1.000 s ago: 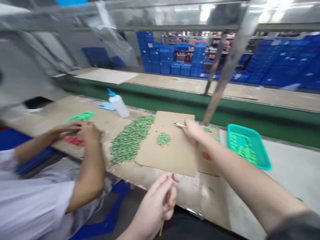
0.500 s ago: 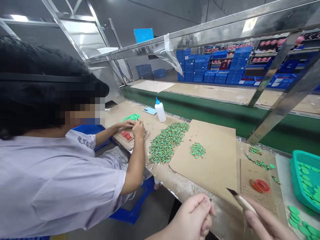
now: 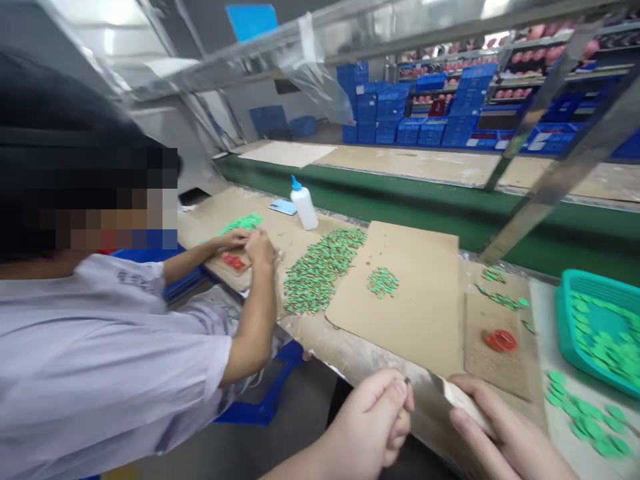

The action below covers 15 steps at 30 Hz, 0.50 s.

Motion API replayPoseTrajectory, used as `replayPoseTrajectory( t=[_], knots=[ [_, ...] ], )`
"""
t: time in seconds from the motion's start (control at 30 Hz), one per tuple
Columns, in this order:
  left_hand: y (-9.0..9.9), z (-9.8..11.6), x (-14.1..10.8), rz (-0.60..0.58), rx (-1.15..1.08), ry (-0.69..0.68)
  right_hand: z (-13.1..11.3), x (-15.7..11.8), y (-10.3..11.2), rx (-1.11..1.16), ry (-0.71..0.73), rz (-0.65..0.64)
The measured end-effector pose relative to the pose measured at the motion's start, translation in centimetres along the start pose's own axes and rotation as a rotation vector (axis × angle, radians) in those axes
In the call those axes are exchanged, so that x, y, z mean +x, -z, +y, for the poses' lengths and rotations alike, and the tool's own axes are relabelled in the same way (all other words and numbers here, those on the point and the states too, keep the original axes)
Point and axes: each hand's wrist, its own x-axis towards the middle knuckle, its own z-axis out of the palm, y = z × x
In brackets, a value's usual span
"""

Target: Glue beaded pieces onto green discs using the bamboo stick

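Note:
My left hand [image 3: 373,420] is closed in a pinch near the table's front edge. A tiny dark piece [image 3: 407,381] pokes out between its thumb and forefinger, too small to name. My right hand [image 3: 500,427] grips a small knife [image 3: 463,400] with a pale handle, its short dark blade aimed toward the left hand but apart from it. Just beyond the right hand, a round red thing [image 3: 503,341] lies on a brown board [image 3: 493,373]. Small green-and-brown pieces [image 3: 383,283] form a little heap on a cardboard sheet [image 3: 420,327].
To the left, a co-worker [image 3: 150,347] bends over another small board. A large heap of green-and-brown pieces [image 3: 325,267] and a white bottle [image 3: 304,208] stand between us. At right are a teal basket [image 3: 567,320] and loose green discs [image 3: 583,413]. A metal post [image 3: 540,173] slants behind.
The view has shifted, so the table sits higher and further left. My right hand has brought the knife nearer my left hand, its blade lower. The left hand keeps its pinch.

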Motion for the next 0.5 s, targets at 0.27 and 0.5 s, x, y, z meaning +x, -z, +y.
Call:
replayPoseTrajectory(
  t=[0.27,0.5],
  knots=[
    [1.1,0.9,0.0,-0.032,0.090,0.011,-3.4,2.7,1.8,-0.055,0.071,-0.042],
    [1.0,0.2,-0.2,-0.007,0.136,0.031,-3.4,2.5,1.4,-0.100,0.162,-0.001]
  ],
)
